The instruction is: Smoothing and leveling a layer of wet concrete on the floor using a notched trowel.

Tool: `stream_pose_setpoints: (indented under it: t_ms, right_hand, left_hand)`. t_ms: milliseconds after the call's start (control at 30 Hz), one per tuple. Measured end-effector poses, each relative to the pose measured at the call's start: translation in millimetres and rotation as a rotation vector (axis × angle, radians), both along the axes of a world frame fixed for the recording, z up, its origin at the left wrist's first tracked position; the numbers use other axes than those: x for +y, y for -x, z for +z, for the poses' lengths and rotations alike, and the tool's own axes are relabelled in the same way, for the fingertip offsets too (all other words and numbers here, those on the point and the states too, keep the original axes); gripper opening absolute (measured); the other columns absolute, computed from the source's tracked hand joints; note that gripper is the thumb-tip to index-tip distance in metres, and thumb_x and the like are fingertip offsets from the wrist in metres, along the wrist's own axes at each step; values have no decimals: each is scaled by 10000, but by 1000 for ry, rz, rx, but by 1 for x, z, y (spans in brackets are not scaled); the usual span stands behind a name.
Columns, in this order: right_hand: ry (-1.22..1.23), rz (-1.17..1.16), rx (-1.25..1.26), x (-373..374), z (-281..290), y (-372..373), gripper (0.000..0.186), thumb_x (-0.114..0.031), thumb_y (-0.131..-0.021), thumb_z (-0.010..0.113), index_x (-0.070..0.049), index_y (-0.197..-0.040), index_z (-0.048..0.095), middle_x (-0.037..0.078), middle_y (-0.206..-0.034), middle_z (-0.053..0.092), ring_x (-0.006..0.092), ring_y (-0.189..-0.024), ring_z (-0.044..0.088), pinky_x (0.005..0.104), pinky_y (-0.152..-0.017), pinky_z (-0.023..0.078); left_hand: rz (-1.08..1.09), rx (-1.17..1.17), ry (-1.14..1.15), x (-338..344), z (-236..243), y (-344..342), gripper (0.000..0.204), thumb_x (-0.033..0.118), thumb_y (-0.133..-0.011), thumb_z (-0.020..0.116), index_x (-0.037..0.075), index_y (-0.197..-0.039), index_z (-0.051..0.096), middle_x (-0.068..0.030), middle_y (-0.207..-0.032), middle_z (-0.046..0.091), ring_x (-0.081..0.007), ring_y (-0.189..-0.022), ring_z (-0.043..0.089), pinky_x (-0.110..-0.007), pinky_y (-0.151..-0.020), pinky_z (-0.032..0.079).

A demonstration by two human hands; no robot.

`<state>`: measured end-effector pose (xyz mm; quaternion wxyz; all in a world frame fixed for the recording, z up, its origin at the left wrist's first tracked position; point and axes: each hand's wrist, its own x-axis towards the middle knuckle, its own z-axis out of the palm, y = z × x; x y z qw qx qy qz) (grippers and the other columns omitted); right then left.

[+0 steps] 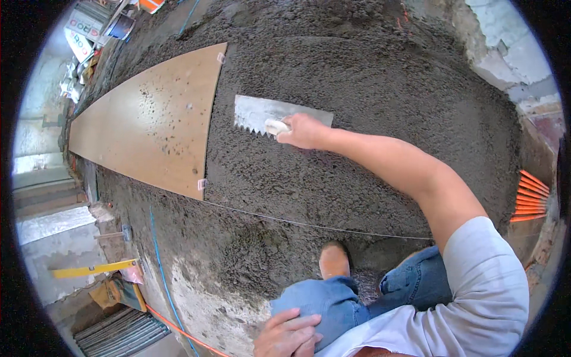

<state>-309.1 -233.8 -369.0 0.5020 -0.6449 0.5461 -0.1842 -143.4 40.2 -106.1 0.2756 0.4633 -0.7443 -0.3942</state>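
Here, right of tan tile (154, 119), right hand (302, 131) grasps notched trowel (257, 109) over grey mortar (369, 80); left hand (289, 334) rests unclenched on knee (318, 302).

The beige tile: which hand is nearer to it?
Right. The right hand grips the notched trowel, right of the tile; the left hand rests on the left knee, farther.

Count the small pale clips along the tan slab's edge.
2: an upper clip near the top right corner of the tan slab, a lower clip near its bottom right corner. Others may be hidden.
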Motion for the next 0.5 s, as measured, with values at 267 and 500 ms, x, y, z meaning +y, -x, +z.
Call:
stream_pose_setpoints:
  t_ms: [267, 500]
  right_hand:
    - [-42, -206, 184, -115, -10, 30, 423, -337, -757, 611, -41, -1059, 620, 131, -906, 666, 249, -764, 657, 351, -713, 538]
    - [213, -526, 404, -159, 4, 87, 218, -211, -835, 495, -129, -943, 666, 135, -773, 662, 275, -719, 663, 411, -659, 536]
  left_hand:
    - [59, -11, -64, -11, -4, -16, 178, -22, -850, 537, -1, -1026, 554, -116, -748, 677, -311, -837, 676, -466, -858, 475]
    - [9, 1, -286, -16, -3, -47, 211, 10, -848, 575, 23, -1058, 556, -181, -925, 681, -313, -922, 652, -452, -895, 456]
